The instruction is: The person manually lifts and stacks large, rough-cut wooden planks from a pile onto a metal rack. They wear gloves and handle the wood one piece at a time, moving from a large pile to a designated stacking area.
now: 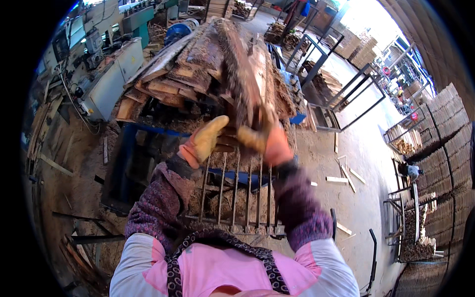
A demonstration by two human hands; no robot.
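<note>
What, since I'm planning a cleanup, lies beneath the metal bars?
Between the metal bars, sawdust and a blue beam show below. The strips directly beneath the metal bars are covered and cannot be seen.

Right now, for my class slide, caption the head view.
Gloved left hand and right hand at a rough board, near a woodpile.

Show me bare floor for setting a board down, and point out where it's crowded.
Bare: the concrete floor between the scattered offcuts and the metal rack to the right. Crowded: beyond the left hand and right hand, where rough boards are piled, and far left, where wood strips lie about.
</note>
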